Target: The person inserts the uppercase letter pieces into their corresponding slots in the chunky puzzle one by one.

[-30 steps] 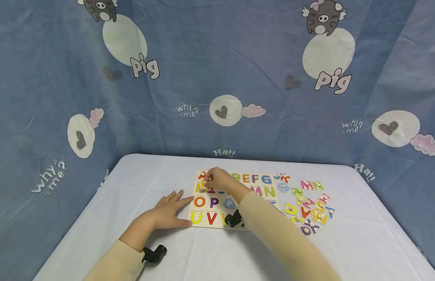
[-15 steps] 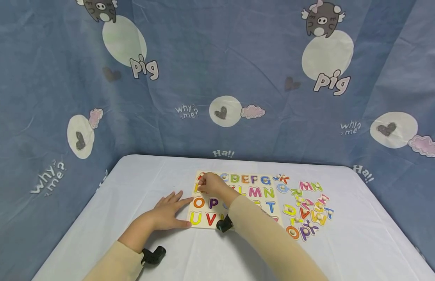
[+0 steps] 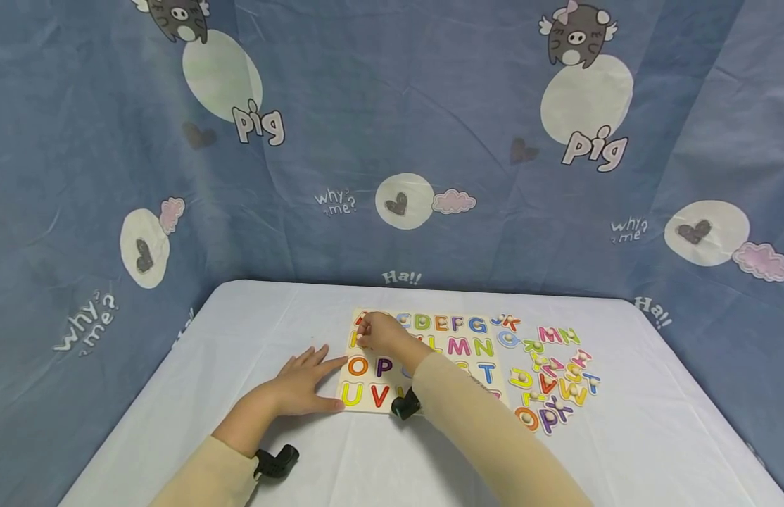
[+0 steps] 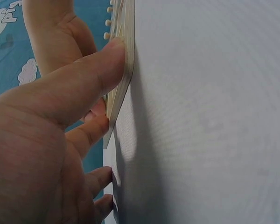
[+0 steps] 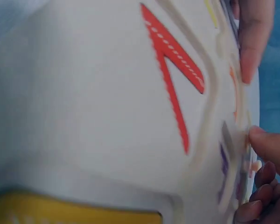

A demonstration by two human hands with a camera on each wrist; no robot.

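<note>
A wooden alphabet puzzle board (image 3: pixel 369 381) lies on the white table, its coloured letters in rows. My right hand (image 3: pixel 382 334) is over the board's upper left, thumb and fingers pinching a small letter piece at the H place; the fingers mostly hide the piece. In the right wrist view the thumb (image 5: pixel 270 145) and curled fingers are close at the board's face. My left hand (image 3: pixel 301 384) rests spread at the board's left side, thumb and forefinger touching its edge. The left wrist view has this thumb (image 4: pixel 95 70) against the board's edge.
Several loose knobbed letter pieces lie right of the board, among them an orange O (image 3: pixel 527 420), a purple P (image 3: pixel 547 422) and a pink M (image 3: pixel 547 335). Knobbed letters such as D (image 3: pixel 422 322) sit along the top row. A blue patterned cloth (image 3: pixel 341 141) hangs behind the table.
My right hand and forearm have moved a little left and lower over the H place, uncovering more board letters and the loose orange O. The last half second is nearly still; my left hand stays put.
</note>
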